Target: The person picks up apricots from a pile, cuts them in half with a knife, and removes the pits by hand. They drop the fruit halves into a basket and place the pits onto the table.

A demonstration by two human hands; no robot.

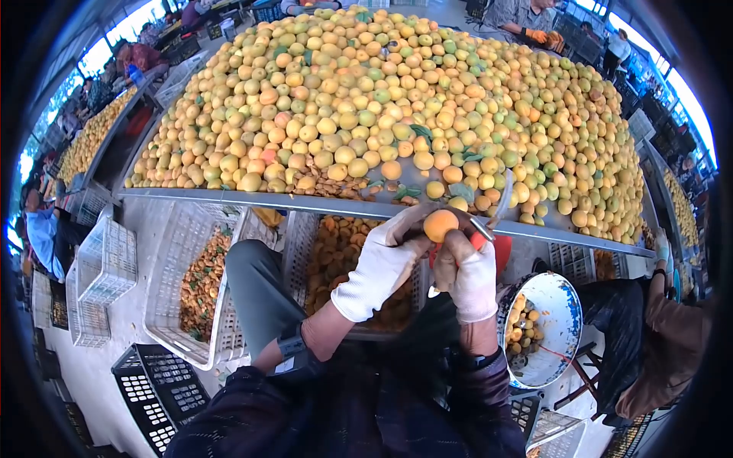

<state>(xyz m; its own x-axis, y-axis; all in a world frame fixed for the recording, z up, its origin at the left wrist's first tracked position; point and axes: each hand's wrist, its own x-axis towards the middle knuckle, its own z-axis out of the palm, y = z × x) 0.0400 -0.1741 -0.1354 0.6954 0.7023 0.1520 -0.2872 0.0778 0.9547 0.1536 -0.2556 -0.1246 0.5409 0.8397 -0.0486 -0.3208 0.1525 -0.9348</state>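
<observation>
My left hand [387, 263], in a white glove with dark fingertips, is closed around an orange apricot [440, 226] just in front of the table edge. Close beside it, my gloved right hand [471, 278] grips a knife [503, 200] with a curved blade and a red handle. The blade points up and away, over the table's metal rim [343, 206]. My right fingertips are at the apricot's lower side; whether they press on it I cannot tell. Beyond both hands lies a large heap of yellow, orange and greenish apricots [397, 99] with some leaves.
Below the rim stands a crate [299, 248] of apricot pieces between my legs. A white crate [164, 294] with scraps is at left, near a black crate [160, 389]. A white bucket [561, 313] holding fruit stands at right, beside a seated person [657, 343]. Other people sit around.
</observation>
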